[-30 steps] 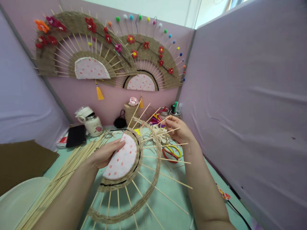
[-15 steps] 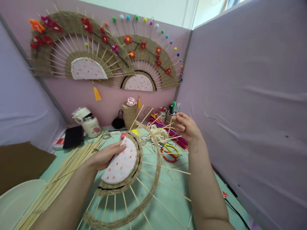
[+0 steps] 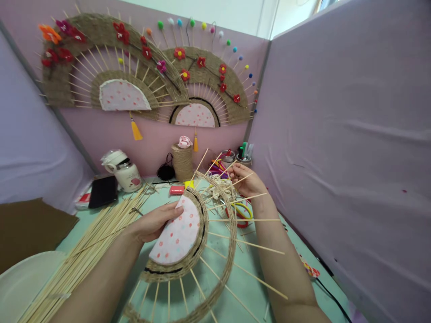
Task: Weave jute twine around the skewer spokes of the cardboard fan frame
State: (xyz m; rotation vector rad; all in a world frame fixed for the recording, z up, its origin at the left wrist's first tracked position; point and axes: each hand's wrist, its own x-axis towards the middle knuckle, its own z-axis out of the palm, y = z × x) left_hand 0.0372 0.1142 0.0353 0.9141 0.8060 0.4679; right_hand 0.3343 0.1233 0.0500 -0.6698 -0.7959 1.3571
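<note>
My left hand (image 3: 158, 220) grips a half-made woven fan (image 3: 180, 233) by its straight edge, thumb on the white fabric with pink dots. Thin sticks radiate from this half-disc through an outer band of woven jute twine (image 3: 229, 258). At the fan's upper right, my right hand (image 3: 247, 179) is closed in a pinch beside the stick tips. The strand of twine between its fingertips is thin and hard to make out. Behind the sticks lie scissors (image 3: 247, 208) with red and yellow handles, partly hidden.
Long thin sticks (image 3: 97, 240) lie in a bundle at left, near a white plate (image 3: 30, 269). A twine spool (image 3: 182, 162), a white bottle (image 3: 127, 176) and pen cans (image 3: 244, 158) stand at the back. Two finished fans (image 3: 67, 58) hang on the pink partition.
My right hand has moved left and slightly down, closer to the fan's upper sticks. The fan has shifted right and a little down with my left hand still holding it.
</note>
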